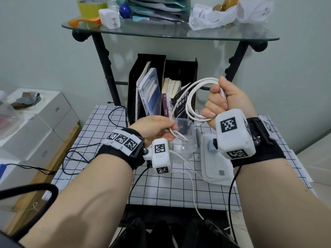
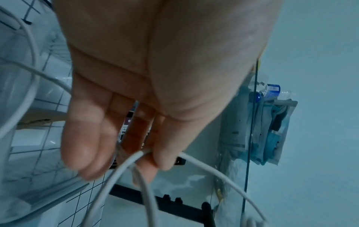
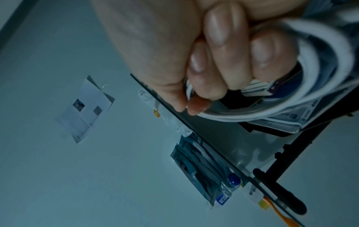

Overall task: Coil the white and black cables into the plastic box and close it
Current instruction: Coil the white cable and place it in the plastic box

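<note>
My right hand (image 1: 217, 104) is raised above the table, its fist closed round several loops of the white cable (image 1: 192, 97); the right wrist view shows the fingers (image 3: 219, 50) wrapped round the coil (image 3: 320, 76). My left hand (image 1: 161, 130) hovers over the clear plastic box (image 1: 184, 138) and pinches a free stretch of the white cable (image 2: 128, 162) between thumb and fingertips. The rest of that cable trails across the table and off its front edge (image 1: 194, 192). The box's white lid (image 1: 213, 169) lies to the right of it. A thin black cable (image 1: 114, 113) lies on the table's left side.
A checked cloth (image 1: 161, 187) covers the small table. Black file holders with books (image 1: 161, 90) stand behind the box. A glass shelf (image 1: 161, 31) on black legs overhangs them, loaded with a charger, tape and papers. White boxes (image 1: 35, 122) are stacked at the left.
</note>
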